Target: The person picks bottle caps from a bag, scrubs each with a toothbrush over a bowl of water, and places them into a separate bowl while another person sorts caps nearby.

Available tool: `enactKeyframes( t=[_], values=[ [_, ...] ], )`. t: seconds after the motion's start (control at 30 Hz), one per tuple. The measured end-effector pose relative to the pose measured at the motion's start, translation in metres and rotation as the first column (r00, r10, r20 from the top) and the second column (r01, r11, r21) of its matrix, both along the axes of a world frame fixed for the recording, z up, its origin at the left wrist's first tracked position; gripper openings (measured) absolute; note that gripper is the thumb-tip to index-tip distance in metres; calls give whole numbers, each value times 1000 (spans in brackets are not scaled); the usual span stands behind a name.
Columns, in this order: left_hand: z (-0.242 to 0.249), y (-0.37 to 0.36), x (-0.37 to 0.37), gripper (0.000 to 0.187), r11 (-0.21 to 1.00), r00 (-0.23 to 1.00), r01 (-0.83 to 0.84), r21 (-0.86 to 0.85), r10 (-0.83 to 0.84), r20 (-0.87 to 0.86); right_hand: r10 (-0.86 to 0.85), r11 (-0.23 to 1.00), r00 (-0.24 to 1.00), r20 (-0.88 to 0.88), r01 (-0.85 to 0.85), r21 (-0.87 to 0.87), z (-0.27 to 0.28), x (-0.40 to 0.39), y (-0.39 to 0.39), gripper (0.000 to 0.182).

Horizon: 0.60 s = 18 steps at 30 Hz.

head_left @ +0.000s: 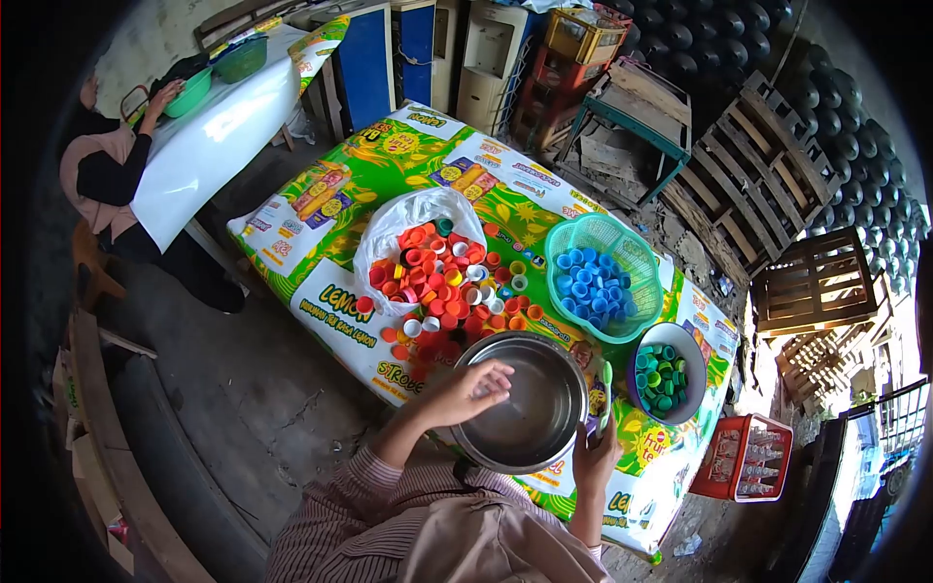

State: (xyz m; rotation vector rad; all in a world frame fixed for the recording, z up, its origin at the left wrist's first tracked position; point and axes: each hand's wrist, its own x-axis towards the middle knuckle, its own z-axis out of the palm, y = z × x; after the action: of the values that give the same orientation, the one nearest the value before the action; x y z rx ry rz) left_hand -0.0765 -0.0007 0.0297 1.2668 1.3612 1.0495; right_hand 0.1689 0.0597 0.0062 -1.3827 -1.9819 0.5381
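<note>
Steel bowl (530, 403) empty, blue caps (588, 289) in green basket (637, 255)

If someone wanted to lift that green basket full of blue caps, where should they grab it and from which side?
Probably by the rim of the green basket, with a hand on each of two opposite sides. The blue bottle caps fill the middle, so its wide open lip is the free part. The near side is crowded by the steel bowl and the bowl of green caps; the far rim looks easier to reach.
</note>
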Motion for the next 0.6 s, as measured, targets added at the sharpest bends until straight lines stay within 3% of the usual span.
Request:
enactKeyframes(
  t=[0.07,0.13,0.2,0.27,0.33,0.4,0.47,0.53,0.6],
  values=[
    [-10,21,-44,26,981,981,-153,120,165,-98,78,996,997,18,-76,-55,2,-8,-9,44],
    [-39,51,-91,15,915,870,-321,243,386,-306,46,996,996,71,-41,-74,10,-17,-15,40],
    [-64,72,-135,8,882,626,-195,429,449,-638,43,997,996,79,-38,-73,10,-23,-22,39],
    [-71,83,-160,8,949,523,-114,295,310,-794,31,998,995,98,-26,-53,9,-30,-30,38],
    [-78,89,-178,7,962,495,-106,251,270,-826,43,998,995,89,-38,-58,5,-37,-38,39],
    [-86,94,-195,8,927,392,-81,366,367,-843,32,999,996,78,-32,7,3,-48,-45,39],
    [-94,99,-207,12,939,397,-81,336,339,-853,-29,992,990,141,46,-121,4,-57,-53,39],
    [-88,98,-212,16,952,421,-87,294,302,-855,-45,994,990,133,58,-95,0,-68,-56,39],
    [-85,98,-210,31,962,456,12,274,238,-857,-51,997,993,108,56,-51,1,-79,-59,39]
  ],
)
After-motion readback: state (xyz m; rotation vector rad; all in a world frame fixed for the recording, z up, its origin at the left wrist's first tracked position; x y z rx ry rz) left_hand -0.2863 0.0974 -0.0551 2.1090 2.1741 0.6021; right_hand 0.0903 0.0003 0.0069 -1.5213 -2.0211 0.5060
